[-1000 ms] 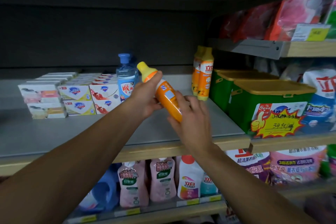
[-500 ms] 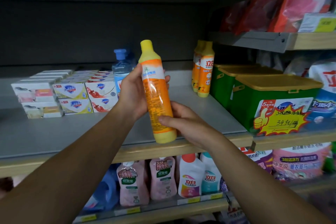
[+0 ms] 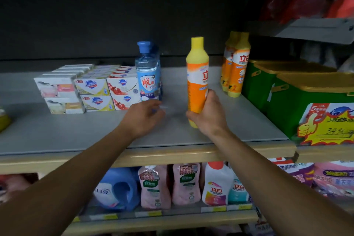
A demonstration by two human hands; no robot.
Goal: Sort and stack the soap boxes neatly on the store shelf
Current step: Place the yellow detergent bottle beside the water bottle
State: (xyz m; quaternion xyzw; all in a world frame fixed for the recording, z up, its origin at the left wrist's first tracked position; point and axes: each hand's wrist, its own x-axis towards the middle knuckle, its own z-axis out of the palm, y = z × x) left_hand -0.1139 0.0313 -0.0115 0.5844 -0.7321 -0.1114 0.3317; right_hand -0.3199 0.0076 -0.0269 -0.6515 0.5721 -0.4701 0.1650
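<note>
Bottle: the orange dish soap bottle [image 3: 197, 86] is in the middle of the frame. A moment ago both hands held it up in the air. Now it stands straight with its bottom on the shelf.
Right hand: the right hand [image 3: 207, 117] is wrapped around the low part of the bottle.
Left hand: the left hand [image 3: 144, 116] has let go. It holds nothing, with loose fingers, low over the shelf just below the blue bottle [image 3: 148, 73].
What it means: I think the bottle is being put out of the way, near the two orange bottles [image 3: 236, 63] to its right. That leaves the left hand free for the boxes.
Soap boxes: the soap boxes [image 3: 92, 90] sit at the left of the frame, in rows two high. Nobody touches them.
Shelf: the grey shelf [image 3: 76, 132] is flat, with bare space in front.
Room: green tubs [image 3: 298, 97] fill the right side. Pink pouches [image 3: 168, 186] stand on the shelf below. The back wall is dark.
</note>
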